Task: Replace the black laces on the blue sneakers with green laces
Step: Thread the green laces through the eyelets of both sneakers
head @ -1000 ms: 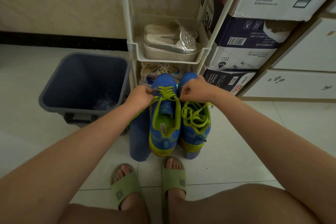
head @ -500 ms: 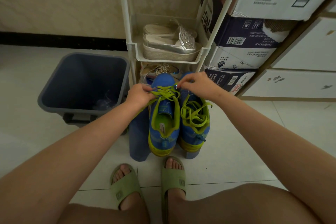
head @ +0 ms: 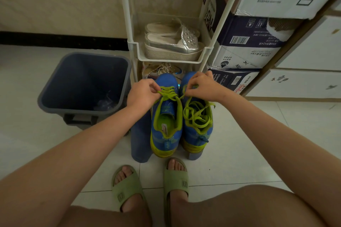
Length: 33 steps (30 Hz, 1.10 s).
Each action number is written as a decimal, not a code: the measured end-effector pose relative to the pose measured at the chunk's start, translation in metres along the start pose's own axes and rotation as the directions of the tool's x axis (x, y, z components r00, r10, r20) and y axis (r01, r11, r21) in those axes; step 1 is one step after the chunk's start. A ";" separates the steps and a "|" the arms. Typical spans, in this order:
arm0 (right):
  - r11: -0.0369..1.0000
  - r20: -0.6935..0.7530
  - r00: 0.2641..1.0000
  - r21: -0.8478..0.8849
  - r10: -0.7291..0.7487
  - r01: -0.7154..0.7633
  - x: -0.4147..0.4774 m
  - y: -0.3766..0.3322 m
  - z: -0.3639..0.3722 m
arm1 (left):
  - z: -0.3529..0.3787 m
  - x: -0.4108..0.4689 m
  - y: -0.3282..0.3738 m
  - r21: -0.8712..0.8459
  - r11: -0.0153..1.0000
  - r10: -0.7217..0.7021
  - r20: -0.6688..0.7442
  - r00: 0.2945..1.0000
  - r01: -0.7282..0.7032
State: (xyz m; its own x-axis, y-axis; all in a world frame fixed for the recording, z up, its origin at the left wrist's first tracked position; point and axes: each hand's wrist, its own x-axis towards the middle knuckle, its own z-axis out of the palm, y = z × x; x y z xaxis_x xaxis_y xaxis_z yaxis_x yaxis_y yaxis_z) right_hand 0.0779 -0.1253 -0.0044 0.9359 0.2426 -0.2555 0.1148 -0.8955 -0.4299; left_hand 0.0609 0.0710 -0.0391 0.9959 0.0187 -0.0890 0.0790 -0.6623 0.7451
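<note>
Two blue sneakers with yellow-green soles stand side by side on a low blue stool (head: 140,140), heels toward me. The left sneaker (head: 166,127) has a green lace (head: 168,94) threaded through its front eyelets. My left hand (head: 142,94) pinches one end of that lace at the shoe's left side. My right hand (head: 202,86) pinches the other end, pulled across above the right sneaker (head: 198,131). A second green lace (head: 197,116) lies in loose loops over the right sneaker's opening. No black lace is visible.
A dark grey bin (head: 84,86) stands left of the stool. Behind the sneakers is a white shoe rack (head: 171,49) holding silver platform shoes. Stacked cardboard boxes (head: 249,42) and white drawers (head: 302,83) fill the right side. My feet in green slippers (head: 175,180) rest on the tiled floor.
My right hand lifted off the lace, moved toward the toe, then took hold of the lace end again. The left hand stayed on its end.
</note>
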 end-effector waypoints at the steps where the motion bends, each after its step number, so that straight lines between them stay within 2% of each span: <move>1: 0.999 -0.040 0.999 0.024 0.023 -0.022 0.000 0.001 -0.005 | 0.000 -0.001 0.001 0.005 1.000 0.020 0.008 1.000 -0.020; 4: 0.995 -0.122 0.988 0.062 0.090 -0.083 -0.002 0.003 -0.015 | 0.001 -0.001 0.001 0.000 0.998 0.057 0.056 0.997 -0.057; 7: 0.997 -0.119 0.990 0.013 0.079 -0.078 -0.003 0.001 -0.009 | -0.001 -0.001 0.002 0.008 0.998 0.062 0.111 0.992 -0.063; 11: 1.000 -0.037 0.999 -0.019 -0.022 0.022 0.000 -0.004 0.007 | -0.003 -0.001 0.004 -0.028 0.999 0.035 0.131 0.991 -0.032; 15: 0.988 0.102 0.994 -0.149 -0.023 0.039 0.003 -0.006 0.016 | -0.001 0.002 0.002 -0.046 0.997 -0.049 0.113 0.992 0.055; 20: 0.997 0.085 0.995 -0.049 -0.049 0.053 0.006 -0.001 0.013 | -0.003 0.008 -0.004 -0.131 0.972 -0.167 0.202 0.965 0.195; 26: 1.000 -0.008 1.000 0.011 -0.003 0.003 0.001 -0.005 0.000 | -0.010 0.004 -0.001 -0.068 0.977 -0.170 0.314 0.934 0.201; 28: 1.000 -0.069 0.998 0.023 -0.006 0.007 0.002 -0.007 -0.001 | -0.012 0.003 0.001 -0.067 0.977 -0.171 0.311 0.935 0.201; 30: 0.993 -0.119 0.992 0.113 0.049 -0.035 0.002 -0.013 -0.005 | -0.017 0.002 0.004 -0.013 0.983 -0.171 0.276 0.946 0.182; 33: 0.963 -0.042 0.996 0.261 0.082 -0.068 0.003 -0.029 -0.009 | -0.027 0.005 0.007 0.095 0.984 -0.167 0.229 0.959 0.149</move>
State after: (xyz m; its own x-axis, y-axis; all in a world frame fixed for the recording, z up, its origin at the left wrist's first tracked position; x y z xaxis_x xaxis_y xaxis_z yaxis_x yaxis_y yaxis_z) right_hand 0.0800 -0.1020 0.0151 0.9553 0.1524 -0.2534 -0.0405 -0.7815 -0.6226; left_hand 0.0681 0.0872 -0.0164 0.9316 -0.0428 -0.3611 0.2218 -0.7200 0.6576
